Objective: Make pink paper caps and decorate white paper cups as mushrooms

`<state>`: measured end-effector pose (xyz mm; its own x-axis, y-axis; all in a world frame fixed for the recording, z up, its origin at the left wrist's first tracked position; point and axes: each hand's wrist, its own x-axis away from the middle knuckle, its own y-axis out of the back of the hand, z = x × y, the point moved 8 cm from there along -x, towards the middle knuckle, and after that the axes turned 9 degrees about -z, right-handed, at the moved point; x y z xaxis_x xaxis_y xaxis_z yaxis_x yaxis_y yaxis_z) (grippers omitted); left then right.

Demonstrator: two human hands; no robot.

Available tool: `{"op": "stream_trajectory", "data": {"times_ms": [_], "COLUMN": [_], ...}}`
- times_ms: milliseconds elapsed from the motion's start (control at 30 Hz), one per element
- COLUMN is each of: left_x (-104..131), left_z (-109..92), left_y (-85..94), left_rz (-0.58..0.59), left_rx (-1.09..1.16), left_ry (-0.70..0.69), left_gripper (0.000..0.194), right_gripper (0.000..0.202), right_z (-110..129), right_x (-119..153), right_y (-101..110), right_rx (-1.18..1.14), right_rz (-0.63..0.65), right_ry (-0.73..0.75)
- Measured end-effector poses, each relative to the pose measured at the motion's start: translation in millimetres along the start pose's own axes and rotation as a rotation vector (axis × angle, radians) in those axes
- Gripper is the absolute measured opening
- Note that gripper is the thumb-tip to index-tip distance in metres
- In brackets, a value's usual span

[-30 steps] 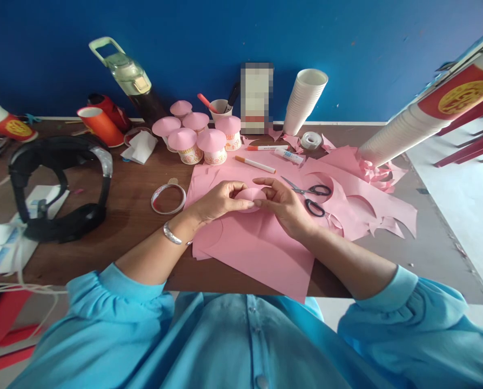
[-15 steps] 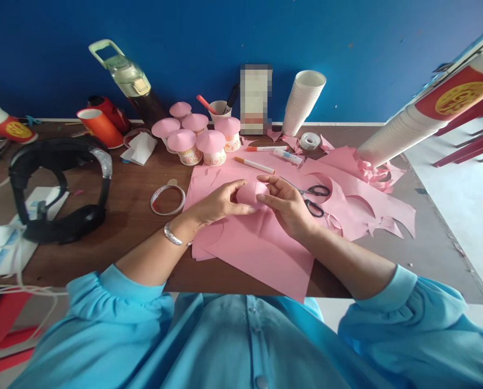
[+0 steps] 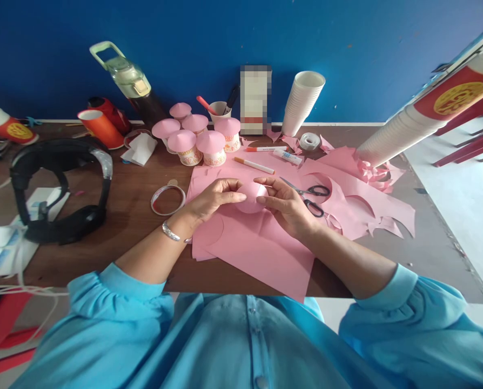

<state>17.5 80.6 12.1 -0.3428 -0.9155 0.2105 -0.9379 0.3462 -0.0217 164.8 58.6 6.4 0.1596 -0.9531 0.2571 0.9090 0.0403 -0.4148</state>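
Note:
Between my two hands is a small pink paper cone (image 3: 251,201), held up over the pink sheets. Its left edge sits between the thumb and fingertips of my left hand (image 3: 215,200). On the opposite side, my right hand (image 3: 285,204) pinches the cone where a lighter strip or seam shows. Beneath both hands lie large pink paper sheets (image 3: 261,254). Black-handled scissors (image 3: 315,190) rest just right of my right hand. A white marker with an orange end (image 3: 254,165) and a glue tube (image 3: 288,157) lie beyond my fingers.
Several patterned paper cups with pink cone tops (image 3: 211,148) stand at the back. A tape roll (image 3: 168,200) lies left of the sheets, near a black headset (image 3: 63,189). Stacked white cups (image 3: 304,102) stand against the blue wall; pink offcuts (image 3: 383,178) spread at right.
My left hand's fingers have shifted slightly left and wrap less around the cone, which now shows more of its surface. My right hand keeps its pinch in nearly the same spot.

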Motion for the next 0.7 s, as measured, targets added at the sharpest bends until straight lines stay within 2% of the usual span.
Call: {"op": "stream_trajectory", "data": {"times_ms": [367,700], "left_x": [-0.9,0.0], "left_z": [-4.8,-2.1], "left_y": [-6.3,-4.6], "left_rz": [0.031,0.036], "left_rx": [-0.039,-0.044], "left_ry": [-0.001,0.005], "left_gripper": [0.026,0.025], "right_gripper": [0.059,0.050], "right_z": [-7.6,-6.4], "right_x": [0.3,0.6], "right_y": [-4.1,-0.2], "right_rx": [-0.007,0.034], "right_rz": [0.069,0.022], "right_ry": [-0.054,-0.045]}}
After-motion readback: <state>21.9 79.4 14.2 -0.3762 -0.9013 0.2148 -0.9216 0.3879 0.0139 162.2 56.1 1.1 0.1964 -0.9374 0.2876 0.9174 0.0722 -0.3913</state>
